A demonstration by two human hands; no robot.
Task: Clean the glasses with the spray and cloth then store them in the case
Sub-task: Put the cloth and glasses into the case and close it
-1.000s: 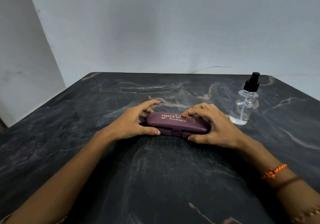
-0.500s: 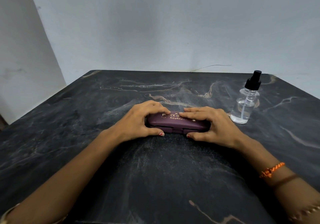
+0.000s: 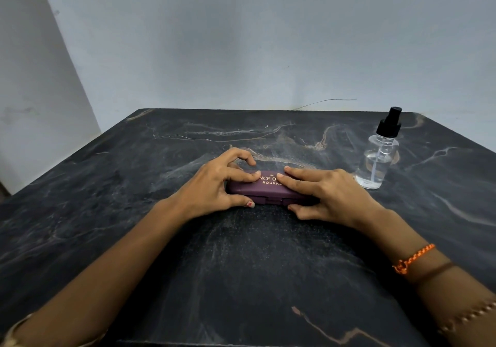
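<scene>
Head view: we press shut case on table, left hand and right hand gripping ends, fingers flat on lid. Storing step or opening, cannot tell. Spray near right.

Left fingers lifting — case shut.

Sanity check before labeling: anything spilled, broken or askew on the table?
Nothing stands out. The maroon case lies flat and shut between the left hand and right hand; the spray bottle stands upright, with no puddle on the table.
</scene>
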